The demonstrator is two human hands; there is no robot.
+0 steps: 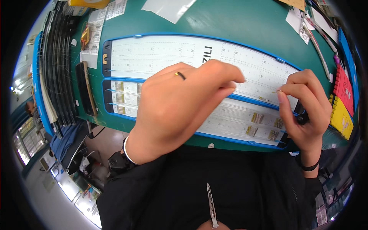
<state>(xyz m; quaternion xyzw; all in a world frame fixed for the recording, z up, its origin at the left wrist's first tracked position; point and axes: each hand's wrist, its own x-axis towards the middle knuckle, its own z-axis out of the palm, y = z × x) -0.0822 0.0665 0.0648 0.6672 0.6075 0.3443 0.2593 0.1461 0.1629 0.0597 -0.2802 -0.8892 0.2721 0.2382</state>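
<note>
A long, shallow rig case (161, 37) with blue rims and white ruled boards lies opened out across the table. Small bundles of thin gold-coloured hooks (257, 118) sit in rows on its nearer half, with fine lines running lengthwise. My left hand (172, 103) hovers over the middle of the case, thumb and index finger pinched; whatever is between them is too fine to see. At the right end, my right hand (306, 103) pinches a tiny gold-coloured piece that looks like a hook. A black round object (302, 118) shows against that palm.
The green table (230, 17) carries a phone (85, 88) and paper labels (96, 32) left of the case. Black slats (59, 65) stand farther left. Red (343, 86) and yellow blocks (341, 118) and a pale stick-like tool (318, 50) lie at right.
</note>
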